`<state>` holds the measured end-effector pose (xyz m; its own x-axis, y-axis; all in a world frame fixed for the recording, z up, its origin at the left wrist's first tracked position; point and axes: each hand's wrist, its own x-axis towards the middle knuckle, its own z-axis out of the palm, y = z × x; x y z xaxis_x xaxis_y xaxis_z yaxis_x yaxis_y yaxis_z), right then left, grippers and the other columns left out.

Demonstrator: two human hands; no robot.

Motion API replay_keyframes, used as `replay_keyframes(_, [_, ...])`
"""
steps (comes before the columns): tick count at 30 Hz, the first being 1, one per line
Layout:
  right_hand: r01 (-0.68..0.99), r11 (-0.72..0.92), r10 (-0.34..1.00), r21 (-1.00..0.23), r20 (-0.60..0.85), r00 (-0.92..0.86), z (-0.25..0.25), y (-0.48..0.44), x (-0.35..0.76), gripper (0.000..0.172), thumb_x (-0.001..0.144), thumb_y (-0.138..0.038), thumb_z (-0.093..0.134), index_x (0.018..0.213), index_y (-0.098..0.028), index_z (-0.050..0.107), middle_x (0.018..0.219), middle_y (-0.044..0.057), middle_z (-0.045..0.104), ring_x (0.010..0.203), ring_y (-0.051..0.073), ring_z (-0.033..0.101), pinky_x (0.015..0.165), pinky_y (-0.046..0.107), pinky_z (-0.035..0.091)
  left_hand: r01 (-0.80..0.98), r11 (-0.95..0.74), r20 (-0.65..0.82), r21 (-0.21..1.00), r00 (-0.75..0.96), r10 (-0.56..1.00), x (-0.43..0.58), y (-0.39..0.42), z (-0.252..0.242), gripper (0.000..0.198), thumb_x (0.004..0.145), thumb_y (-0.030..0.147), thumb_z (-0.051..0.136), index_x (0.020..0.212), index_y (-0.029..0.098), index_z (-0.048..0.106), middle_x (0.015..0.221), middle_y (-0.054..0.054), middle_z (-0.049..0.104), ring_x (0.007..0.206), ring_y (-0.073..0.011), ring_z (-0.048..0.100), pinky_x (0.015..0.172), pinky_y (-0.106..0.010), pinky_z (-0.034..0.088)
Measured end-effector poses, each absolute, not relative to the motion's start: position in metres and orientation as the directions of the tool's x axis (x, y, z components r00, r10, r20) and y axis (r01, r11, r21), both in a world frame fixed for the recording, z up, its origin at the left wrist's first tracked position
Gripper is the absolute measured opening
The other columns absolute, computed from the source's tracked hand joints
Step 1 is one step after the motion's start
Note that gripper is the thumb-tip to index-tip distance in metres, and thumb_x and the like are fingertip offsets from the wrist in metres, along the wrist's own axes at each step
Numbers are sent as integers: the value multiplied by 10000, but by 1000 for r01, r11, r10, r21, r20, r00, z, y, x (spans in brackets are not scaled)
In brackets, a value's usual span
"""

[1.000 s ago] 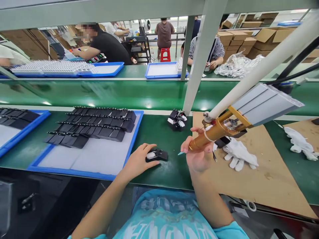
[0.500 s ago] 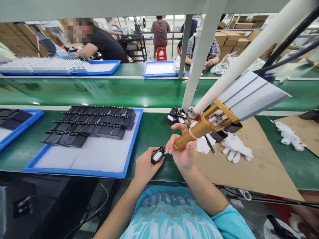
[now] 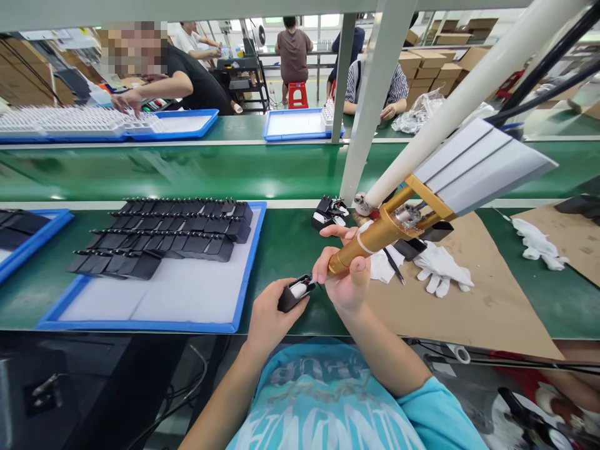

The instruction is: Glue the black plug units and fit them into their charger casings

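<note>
Closed around a small black plastic casing [image 3: 291, 300], my left hand [image 3: 268, 314] holds it tilted above the green bench. White and dark parts show inside the casing's open top. My right hand [image 3: 347, 284] grips the lower end of a gold cylindrical tool [image 3: 359, 249], its index finger lifted away. The tool's narrow tip meets or nearly meets the casing's open end; exact contact cannot be made out. Grey-white flat panels [image 3: 487, 165] stand at the tool's upper end. Several similar black casings [image 3: 173, 244] stand in rows in a blue-rimmed tray [image 3: 235, 312] to the left.
More black parts with wires [image 3: 328, 212] lie beyond my hands. White gloves [image 3: 443, 270] and a black pen-like tool [image 3: 394, 267] lie on brown paper [image 3: 469, 319]. A slanted white pole [image 3: 445, 106] and an upright post [image 3: 363, 119] rise ahead. Co-workers sit across the line.
The casing in my left hand has tipped, showing more of its black side. The gold tool stays in my right hand. Across the line, a co-worker's arm now reaches over the white parts.
</note>
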<state>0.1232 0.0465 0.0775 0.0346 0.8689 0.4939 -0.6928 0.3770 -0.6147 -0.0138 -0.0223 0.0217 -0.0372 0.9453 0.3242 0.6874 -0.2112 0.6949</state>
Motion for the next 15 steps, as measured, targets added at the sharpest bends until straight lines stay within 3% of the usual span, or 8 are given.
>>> replay_keyframes(4, [-711,372,869,-597,494,40,78,46,123,233,894,-461,551,1039,-283,516,1102,14,597,428,26,529,364,201,481,684,-178,293,707,-54,955,-14,-23,23,235,795,304,706,999,216,630,877,0,711,763,-151,665,712,-242,517])
replay_keyframes(11, [-663,331,918,-671,392,61,83,45,120,444,835,-590,545,1174,-327,429,1211,58,613,410,47,503,351,248,478,653,-100,210,751,-92,973,-9,-21,20,237,798,285,648,1022,216,615,886,-4,713,748,-152,663,685,-244,517])
replay_keyframes(15, [-678,320,920,-662,389,55,84,44,119,454,827,-593,555,1172,-324,435,1229,62,609,410,46,507,351,246,468,615,-75,176,785,-106,979,-5,-16,11,277,787,255,626,1062,224,606,890,4,718,701,-137,666,654,-232,520])
